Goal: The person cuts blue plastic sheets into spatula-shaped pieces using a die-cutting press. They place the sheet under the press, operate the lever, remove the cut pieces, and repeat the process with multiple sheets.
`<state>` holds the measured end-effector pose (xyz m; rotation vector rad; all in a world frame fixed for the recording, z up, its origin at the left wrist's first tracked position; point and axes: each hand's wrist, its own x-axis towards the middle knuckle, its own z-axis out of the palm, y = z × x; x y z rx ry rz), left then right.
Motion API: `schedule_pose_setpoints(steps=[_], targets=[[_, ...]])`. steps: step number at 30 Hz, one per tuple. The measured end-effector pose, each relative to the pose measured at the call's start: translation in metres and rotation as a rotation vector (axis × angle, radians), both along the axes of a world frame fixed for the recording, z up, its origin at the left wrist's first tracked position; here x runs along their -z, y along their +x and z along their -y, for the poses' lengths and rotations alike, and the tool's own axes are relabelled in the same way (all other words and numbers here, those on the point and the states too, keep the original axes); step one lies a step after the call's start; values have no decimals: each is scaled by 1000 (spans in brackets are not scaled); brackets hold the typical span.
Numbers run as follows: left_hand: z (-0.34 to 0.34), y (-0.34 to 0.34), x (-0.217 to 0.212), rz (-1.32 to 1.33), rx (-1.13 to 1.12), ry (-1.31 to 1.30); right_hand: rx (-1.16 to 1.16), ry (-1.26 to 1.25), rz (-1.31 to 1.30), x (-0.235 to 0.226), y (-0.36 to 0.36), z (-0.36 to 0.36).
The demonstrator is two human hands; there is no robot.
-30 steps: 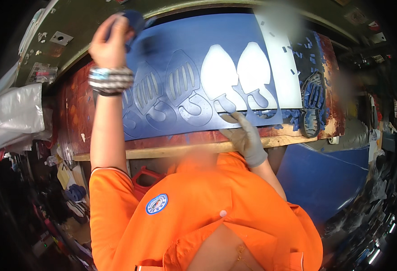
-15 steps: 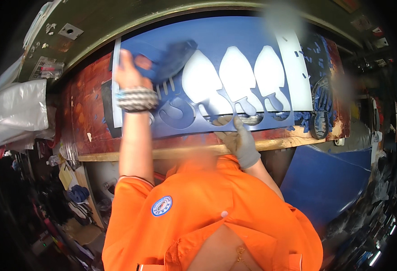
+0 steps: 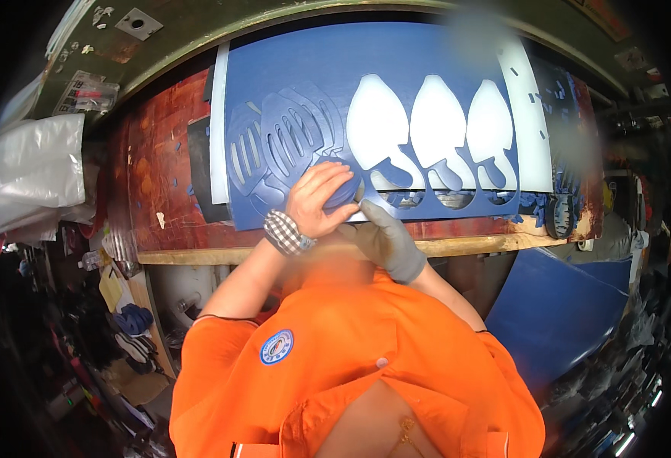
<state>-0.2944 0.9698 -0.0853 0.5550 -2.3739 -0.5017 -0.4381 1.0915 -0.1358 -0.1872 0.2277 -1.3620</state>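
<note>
A large blue sheet (image 3: pixel 427 61) with three sole-shaped cut-outs lies on a white board (image 3: pixel 377 126) on the workbench. Several blue sole-shaped pieces with slots (image 3: pixel 290 137) are stacked on its left part. My left hand (image 3: pixel 316 202), bare with a checkered wristband, curls over a blue cut piece (image 3: pixel 345 191) at the sheet's near edge. My right hand (image 3: pixel 385 237), in a grey glove, rests right beside it, one finger pressed on the sheet's edge. What lies under the fingers is hidden.
The bench top (image 3: pixel 160 183) is worn red-brown with a pale wooden front edge (image 3: pixel 488 246). Blue scraps (image 3: pixel 538 202) litter its right end. A clear plastic bag (image 3: pixel 34 172) hangs at the left. Another blue sheet (image 3: pixel 557 305) leans below right; clutter fills the floor at the left.
My left hand has come down from the sheet's far left corner to its near edge, carrying a blue piece, and now meets my right hand. The view has shifted left.
</note>
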Motion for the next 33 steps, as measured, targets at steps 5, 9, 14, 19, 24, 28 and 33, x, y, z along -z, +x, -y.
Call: schedule_pose_setpoints(steps=[5,9,14,19,24,28,33], targets=[[-3,3,-6,-67,-73,145,176,-242,-715,-22,17,14],[20,3,-32,-300,-684,718,23,134,-250,-29,22,12],[129,59,-101,-1192,-601,684,426,-516,-1413,-13,12,-2],[169,115,-189,-1047,-381,255,80,33,-502,-6,18,-5],[97,105,-122,-197,-370,-310,-251,154,-421,-18,39,9],[18,106,-24,8,-47,-71,-438,80,-191,-34,51,30],[-1,104,-16,-76,-361,84,-429,21,-19,-46,79,50]])
